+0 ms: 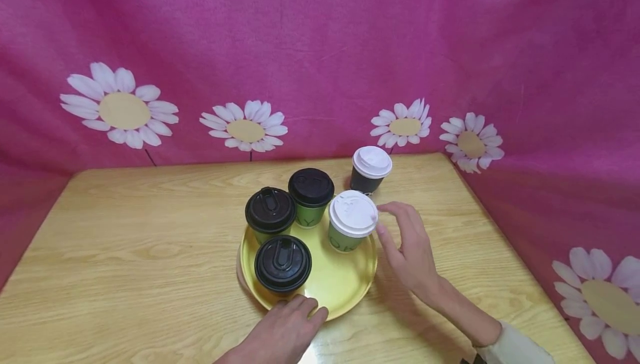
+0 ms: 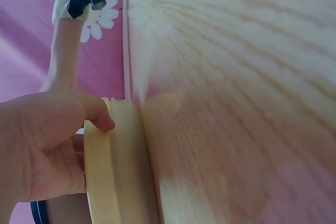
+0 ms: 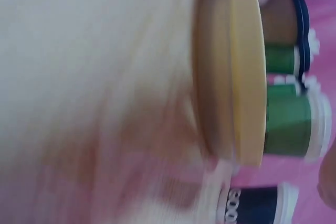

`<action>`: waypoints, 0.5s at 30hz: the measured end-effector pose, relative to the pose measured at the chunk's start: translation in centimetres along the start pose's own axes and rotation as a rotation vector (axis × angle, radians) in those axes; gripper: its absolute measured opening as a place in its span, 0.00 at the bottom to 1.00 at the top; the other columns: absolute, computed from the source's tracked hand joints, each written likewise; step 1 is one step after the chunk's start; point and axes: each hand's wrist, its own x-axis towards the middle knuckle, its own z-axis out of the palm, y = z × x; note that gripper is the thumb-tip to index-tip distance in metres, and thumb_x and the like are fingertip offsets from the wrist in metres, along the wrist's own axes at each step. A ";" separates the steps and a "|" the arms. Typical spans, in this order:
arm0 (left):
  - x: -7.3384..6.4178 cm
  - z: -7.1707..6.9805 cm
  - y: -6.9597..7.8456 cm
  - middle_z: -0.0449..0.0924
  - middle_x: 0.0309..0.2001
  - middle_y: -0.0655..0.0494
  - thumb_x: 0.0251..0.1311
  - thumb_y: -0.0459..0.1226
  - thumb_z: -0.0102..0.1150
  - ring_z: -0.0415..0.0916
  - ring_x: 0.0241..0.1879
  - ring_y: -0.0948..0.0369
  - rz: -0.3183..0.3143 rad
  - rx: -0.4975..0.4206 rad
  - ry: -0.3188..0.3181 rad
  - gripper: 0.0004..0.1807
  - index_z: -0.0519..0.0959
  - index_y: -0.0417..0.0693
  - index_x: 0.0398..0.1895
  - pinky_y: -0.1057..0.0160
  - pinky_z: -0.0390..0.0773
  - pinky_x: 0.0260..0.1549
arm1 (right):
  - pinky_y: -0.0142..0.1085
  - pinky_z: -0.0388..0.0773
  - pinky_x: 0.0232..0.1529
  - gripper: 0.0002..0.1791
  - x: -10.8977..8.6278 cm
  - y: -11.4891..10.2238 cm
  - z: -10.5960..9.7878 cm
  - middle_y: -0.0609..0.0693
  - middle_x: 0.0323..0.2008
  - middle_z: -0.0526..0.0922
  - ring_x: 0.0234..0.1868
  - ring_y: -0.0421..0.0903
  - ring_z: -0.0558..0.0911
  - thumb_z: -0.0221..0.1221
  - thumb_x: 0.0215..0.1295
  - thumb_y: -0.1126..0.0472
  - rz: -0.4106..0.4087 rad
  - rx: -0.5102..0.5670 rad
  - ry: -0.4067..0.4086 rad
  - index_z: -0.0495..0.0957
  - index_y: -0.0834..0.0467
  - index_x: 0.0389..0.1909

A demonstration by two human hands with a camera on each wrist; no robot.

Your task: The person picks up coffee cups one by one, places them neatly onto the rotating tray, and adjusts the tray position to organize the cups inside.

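Note:
A round yellow tray carries several lidded paper cups. My left hand grips its near rim; in the left wrist view the thumb lies on the outer side and the fingers reach inside. Just above that hand stands a brown cup with a black lid. At the tray's right side is a green cup with a white lid. My right hand is beside it, thumb and forefinger parted, fingertips right at the lid's edge. That cup stands upright on the tray in the right wrist view.
Two green cups with black lids stand at the tray's left and back. A black cup with a white lid is on the wooden table, behind the tray to the right. A pink flowered cloth hangs behind the table.

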 end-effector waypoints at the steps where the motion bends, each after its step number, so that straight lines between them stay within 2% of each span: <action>1: 0.0 0.0 0.0 0.72 0.35 0.58 0.45 0.31 0.67 0.72 0.35 0.62 0.001 0.000 0.003 0.17 0.74 0.51 0.39 0.67 0.72 0.23 | 0.47 0.69 0.57 0.16 0.3 0.5 0.0 0.58 0.52 0.76 0.55 0.54 0.73 0.54 0.71 0.61 0.041 0.024 0.008 0.75 0.64 0.55; 4: 0.0 0.1 0.0 0.72 0.35 0.58 0.45 0.31 0.67 0.72 0.35 0.62 0.006 -0.005 0.004 0.17 0.74 0.51 0.38 0.67 0.72 0.24 | 0.49 0.71 0.56 0.17 1.1 2.2 0.3 0.59 0.53 0.75 0.55 0.55 0.73 0.57 0.68 0.67 0.166 0.105 0.027 0.74 0.66 0.56; 9: 0.0 0.1 -0.1 0.72 0.34 0.59 0.45 0.31 0.67 0.72 0.34 0.62 0.004 -0.014 -0.001 0.17 0.74 0.51 0.38 0.67 0.72 0.24 | 0.53 0.72 0.60 0.23 1.9 4.8 1.3 0.60 0.57 0.72 0.58 0.54 0.72 0.63 0.65 0.67 0.370 0.234 0.019 0.71 0.66 0.60; 15: 0.0 0.1 -0.1 0.72 0.34 0.58 0.46 0.30 0.66 0.72 0.34 0.62 0.000 -0.012 -0.009 0.16 0.74 0.51 0.37 0.66 0.72 0.24 | 0.55 0.68 0.63 0.30 2.7 7.2 2.4 0.63 0.60 0.70 0.61 0.59 0.70 0.64 0.64 0.67 0.527 0.321 0.024 0.64 0.68 0.64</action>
